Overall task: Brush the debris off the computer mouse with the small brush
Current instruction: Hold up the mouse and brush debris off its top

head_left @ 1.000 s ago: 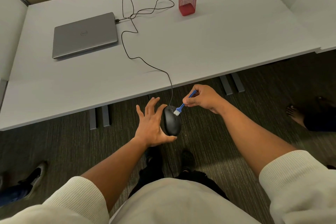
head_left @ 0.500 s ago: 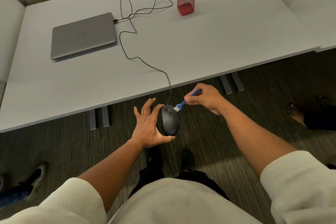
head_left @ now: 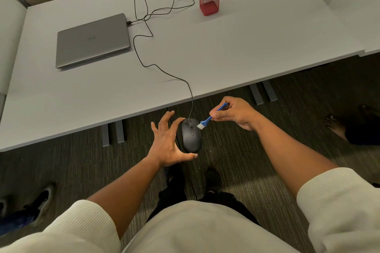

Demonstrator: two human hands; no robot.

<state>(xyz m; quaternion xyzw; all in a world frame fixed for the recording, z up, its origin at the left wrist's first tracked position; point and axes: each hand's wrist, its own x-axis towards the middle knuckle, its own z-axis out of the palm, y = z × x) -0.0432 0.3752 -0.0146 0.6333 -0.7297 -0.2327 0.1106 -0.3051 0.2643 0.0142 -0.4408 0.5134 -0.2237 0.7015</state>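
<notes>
Bristles at the mouse's front right edge

Your right hand (head_left: 236, 113) pinches the small blue brush (head_left: 211, 116) by its handle, white bristles touching the black mouse (head_left: 191, 135) near its scroll wheel. Your left hand (head_left: 167, 144) clamps that mouse between thumb and spread fingers, held in the air below the desk (head_left: 226, 47) edge. Its cable (head_left: 144, 33) trails up across the desk to the closed laptop (head_left: 92, 41).
</notes>
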